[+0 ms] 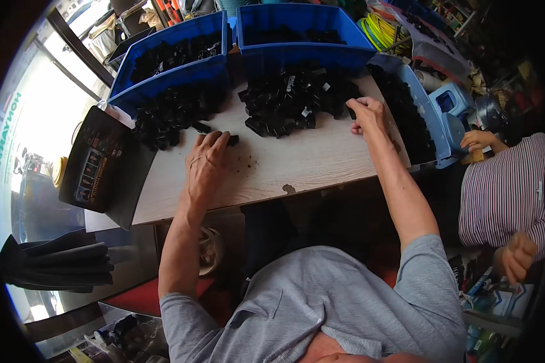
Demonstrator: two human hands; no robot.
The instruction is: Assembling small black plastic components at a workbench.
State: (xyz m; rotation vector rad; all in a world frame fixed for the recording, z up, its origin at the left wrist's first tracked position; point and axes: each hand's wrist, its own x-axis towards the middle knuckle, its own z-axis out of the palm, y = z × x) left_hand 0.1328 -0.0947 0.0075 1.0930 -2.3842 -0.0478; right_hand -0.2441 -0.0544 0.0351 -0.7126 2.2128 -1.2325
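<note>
Right hand [369,115] by black parts [284,103] (many)

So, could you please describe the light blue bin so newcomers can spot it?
Find the pale tabletop; beyond its right edge sits a bin of black parts. It is light blue, unlike the two darker blue bins along the far side.

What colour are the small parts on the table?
The small parts look mostly black, clearest in head view.

Daylight floods in from ten o'clock, burning the glazing [36,103] white, and at twelve the black pieces [284,100] merge into one dark, glinting mass! Deep shadow under the tabletop [309,163] at six, a co-worker's lower hand [517,257] blurring near four, fisheye edges bending into black.
</note>
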